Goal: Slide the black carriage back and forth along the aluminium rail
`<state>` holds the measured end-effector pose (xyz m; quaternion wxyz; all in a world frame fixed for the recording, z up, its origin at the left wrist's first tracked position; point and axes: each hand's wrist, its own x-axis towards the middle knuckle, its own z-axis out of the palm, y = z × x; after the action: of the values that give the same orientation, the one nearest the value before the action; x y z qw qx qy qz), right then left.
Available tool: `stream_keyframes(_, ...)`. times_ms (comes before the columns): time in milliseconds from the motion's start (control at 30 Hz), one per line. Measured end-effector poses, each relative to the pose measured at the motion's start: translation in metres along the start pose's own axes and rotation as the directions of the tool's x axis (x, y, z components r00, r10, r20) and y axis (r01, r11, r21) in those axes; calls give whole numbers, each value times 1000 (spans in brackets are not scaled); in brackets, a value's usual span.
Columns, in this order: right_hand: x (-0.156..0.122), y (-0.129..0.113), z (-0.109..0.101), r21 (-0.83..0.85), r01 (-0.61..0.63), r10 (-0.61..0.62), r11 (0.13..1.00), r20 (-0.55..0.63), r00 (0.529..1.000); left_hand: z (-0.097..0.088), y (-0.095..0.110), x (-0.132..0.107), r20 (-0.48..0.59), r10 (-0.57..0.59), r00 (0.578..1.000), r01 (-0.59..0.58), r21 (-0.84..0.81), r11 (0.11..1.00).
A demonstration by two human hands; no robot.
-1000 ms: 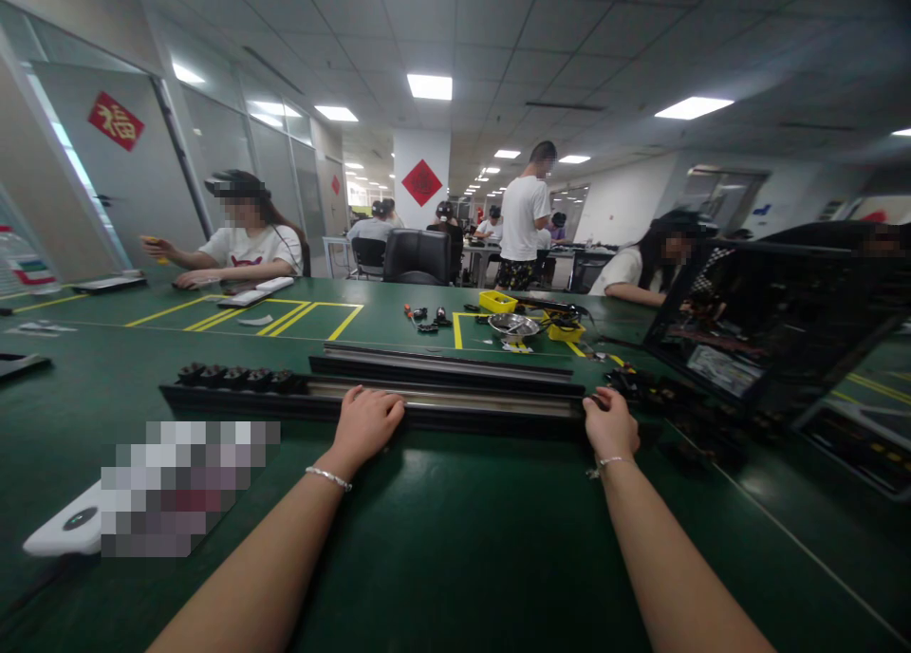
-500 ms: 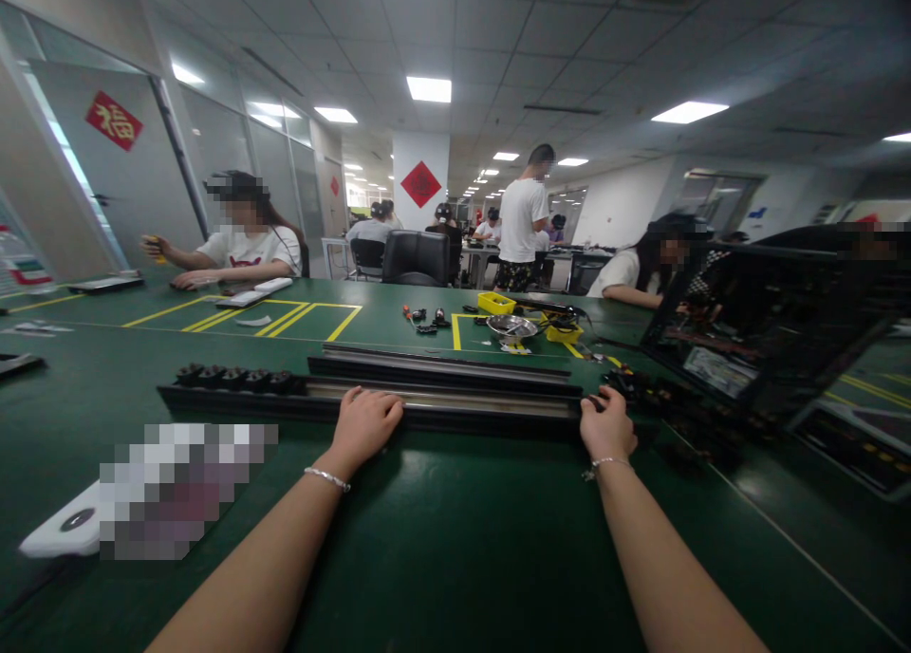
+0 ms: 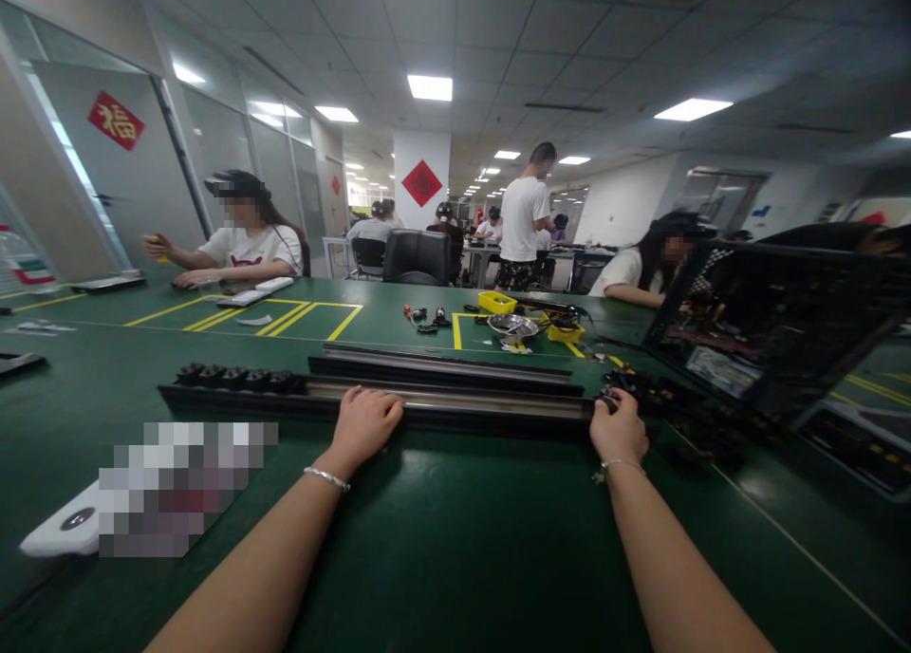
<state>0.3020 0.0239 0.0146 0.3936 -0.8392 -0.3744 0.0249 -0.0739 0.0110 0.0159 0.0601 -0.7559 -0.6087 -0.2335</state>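
A long black rail (image 3: 491,406) with a metallic channel lies crosswise on the green table. Several small black block-like parts (image 3: 234,378) sit in a row at its left end. My left hand (image 3: 366,425) is closed over the rail near its middle, fingers curled over the far side. At the rail's right end, my right hand (image 3: 619,427) pinches a small black part (image 3: 606,399), mostly hidden by the fingers. Just behind lies a second black rail (image 3: 448,366).
A pile of black parts (image 3: 669,406) lies right of my right hand, below an open black case (image 3: 783,321). Beyond the rails are a metal bowl (image 3: 512,327), yellow bins (image 3: 496,302) and a screwdriver (image 3: 408,313). A white phone-like device (image 3: 64,520) lies front left. Co-workers sit across the table.
My right hand has shifted slightly right, at the rail's right end, with the small black part in its fingers. My left hand stays on the rail.
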Motion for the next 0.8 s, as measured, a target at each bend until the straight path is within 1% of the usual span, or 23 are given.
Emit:
stream_keyframes(133, 1, 3, 2, 16, 26, -26, 1000, -32, 999, 0, 0, 0, -6, 6, 1000, -6, -5, 1000)
stream_keyframes(267, 1, 7, 4, 6, 119, -117, 993, -131, 984, -1, 1, 0, -2, 3, 1000, -3, 4, 1000)
stream_keyframes(300, 0, 8, 4, 2, 121, -119, 993, -160, 980, -1, 1, 0, 1, 1, 1000, -1, 8, 1000)
stream_keyframes(367, -1, 8, 4, 4, 88, -86, 996, -190, 978, -1, 1, 0, 3, -2, 1000, 2, 11, 1000)
stream_keyframes(433, -2, 8, 3, 4, 47, -45, 999, -186, 981, 0, 1, 0, 1, -1, 1000, 1, 6, 1000)
stream_keyframes(533, -4, 7, 0, -19, 17, -20, 1000, -170, 985, 0, 1, 0, -2, 2, 1000, -2, 0, 1000)
stream_keyframes(800, 2, 13, 0, -17, 27, -30, 999, -156, 987, -1, 2, 0, -1, -13, 1000, 13, -4, 1000)
